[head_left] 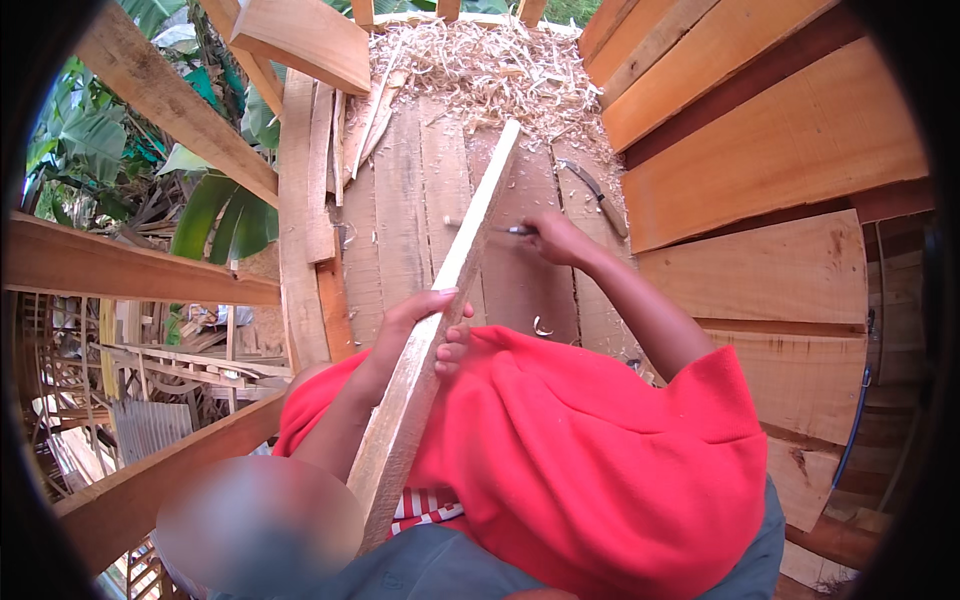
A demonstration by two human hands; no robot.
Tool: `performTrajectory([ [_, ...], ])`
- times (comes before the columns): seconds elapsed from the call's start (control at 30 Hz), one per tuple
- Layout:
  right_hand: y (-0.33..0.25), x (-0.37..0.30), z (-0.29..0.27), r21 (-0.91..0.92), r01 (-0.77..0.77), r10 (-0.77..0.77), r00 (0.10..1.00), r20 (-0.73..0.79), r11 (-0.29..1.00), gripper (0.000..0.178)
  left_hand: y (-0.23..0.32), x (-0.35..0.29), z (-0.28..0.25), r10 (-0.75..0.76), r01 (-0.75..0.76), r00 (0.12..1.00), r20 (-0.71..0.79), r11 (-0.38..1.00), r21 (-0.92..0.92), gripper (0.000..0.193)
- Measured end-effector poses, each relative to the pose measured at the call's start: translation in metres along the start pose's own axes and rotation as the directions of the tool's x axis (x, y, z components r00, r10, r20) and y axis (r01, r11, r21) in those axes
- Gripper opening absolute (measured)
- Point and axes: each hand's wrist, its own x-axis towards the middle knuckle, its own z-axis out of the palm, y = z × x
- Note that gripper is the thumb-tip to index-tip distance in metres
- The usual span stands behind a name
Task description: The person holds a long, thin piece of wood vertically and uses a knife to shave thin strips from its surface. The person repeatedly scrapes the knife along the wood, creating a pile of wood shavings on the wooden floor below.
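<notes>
A long, squared wooden strip [487, 190] slants up from my lap toward the far floor, its upper face pale and freshly cut. My left hand [425, 325] is closed round its middle, thumb on top and fingertips showing on the right side. To the right of the strip, my right hand [555, 238] grips a slim knife-like tool [515, 230] with a dark and silvery part by the fingers. The tool passes behind the strip, which hides its middle; a pale end shows on the left. On the floorboards beyond my right hand lies a curved blade with a wooden handle [606, 208].
Curly wood shavings [490, 70] are heaped at the far end of the plank floor [398, 200]. Board walls [760, 150] stand close on the right. On the left are rails [140, 260], loose offcuts [318, 160] and an open drop toward plants. A thick timber [305, 42] juts in at upper left.
</notes>
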Motion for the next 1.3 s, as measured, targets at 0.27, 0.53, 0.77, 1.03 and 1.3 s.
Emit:
performTrajectory([
  [0.27,-0.007,-0.006,-0.022,0.270,0.058,-0.110,0.977,0.181,0.961,0.034,0.004,-0.001,-0.006,0.016,-0.017,1.000,-0.008,0.999,-0.044,0.037],
  [0.53,0.013,0.000,-0.012,-0.080,-0.032,0.023,0.993,-0.113,0.996,0.026,0.003,-0.002,-0.002,0.002,-0.003,1.000,-0.017,0.998,-0.064,0.037],
  [0.77,0.009,-0.031,-0.133,-0.266,-0.428,0.399,0.903,-0.161,0.864,0.019,-0.001,0.002,-0.004,-0.031,0.030,1.000,-0.005,0.998,-0.059,0.035],
  [1.03,-0.080,-0.024,-0.128,0.041,0.057,-0.039,0.934,-0.356,0.998,0.021,-0.030,0.023,0.003,-0.135,0.159,0.982,0.130,0.968,-0.195,0.032],
  [1.3,-0.162,0.052,-0.048,-0.031,0.516,-0.509,0.852,0.124,0.856,0.023,-0.035,0.026,0.002,-0.133,0.166,0.977,0.165,0.963,-0.212,0.034],
])
